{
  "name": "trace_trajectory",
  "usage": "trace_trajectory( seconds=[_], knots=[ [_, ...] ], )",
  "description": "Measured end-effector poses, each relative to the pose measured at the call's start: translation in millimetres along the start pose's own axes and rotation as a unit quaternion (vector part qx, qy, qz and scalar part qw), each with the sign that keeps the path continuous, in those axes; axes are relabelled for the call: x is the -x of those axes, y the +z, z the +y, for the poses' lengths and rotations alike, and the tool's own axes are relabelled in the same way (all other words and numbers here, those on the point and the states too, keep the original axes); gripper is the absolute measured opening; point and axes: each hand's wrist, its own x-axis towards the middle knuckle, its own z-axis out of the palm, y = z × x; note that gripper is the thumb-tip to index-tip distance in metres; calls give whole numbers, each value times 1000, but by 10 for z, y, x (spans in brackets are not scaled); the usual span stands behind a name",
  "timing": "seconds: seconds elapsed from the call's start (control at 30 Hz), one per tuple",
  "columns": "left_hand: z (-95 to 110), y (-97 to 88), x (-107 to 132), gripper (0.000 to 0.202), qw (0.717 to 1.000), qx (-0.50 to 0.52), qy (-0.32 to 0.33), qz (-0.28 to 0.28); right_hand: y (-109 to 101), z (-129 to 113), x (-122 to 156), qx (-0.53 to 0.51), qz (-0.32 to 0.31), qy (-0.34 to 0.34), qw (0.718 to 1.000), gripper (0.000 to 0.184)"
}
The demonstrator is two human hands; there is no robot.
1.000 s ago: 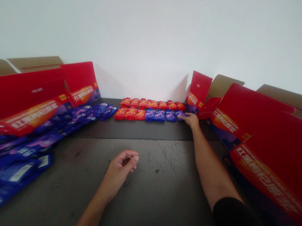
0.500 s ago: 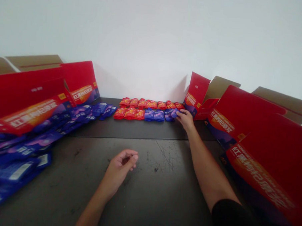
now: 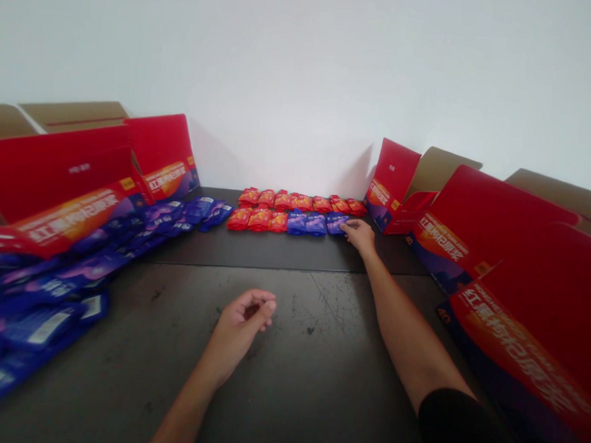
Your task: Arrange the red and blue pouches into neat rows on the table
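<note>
At the right end of the front row, my right hand pinches the right edge of a blue pouch lying on the black table. Beside it, to the left, lie two more blue pouches and then three red pouches. Behind them runs a row of several red pouches. My left hand hovers over the near part of the table, its fingers loosely curled towards the thumb, with nothing visible in them.
On the left, a heap of blue pouches spills from an open red carton, with another red carton panel behind. Open red cartons line the right side, one small-looking carton near the white wall.
The blue pouch in my right hand has come down flat into the front row, and my fingers are now at its right edge. My left hand stays curled. The view has shifted slightly.
</note>
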Motion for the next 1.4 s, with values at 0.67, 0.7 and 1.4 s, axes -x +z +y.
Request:
trace_trajectory(
  seconds=[0.67,0.7,1.4],
  knots=[
    [27,-2,4,30,1000,-3,4,-3,-76,-92,116,145,2,-111,983,34],
    [28,-2,4,30,1000,-2,4,-4,-74,-92,123,149,2,-114,982,35],
    [15,-13,17,29,1000,-6,0,-5,-46,-17,87,159,29,-167,973,45]
  ],
)
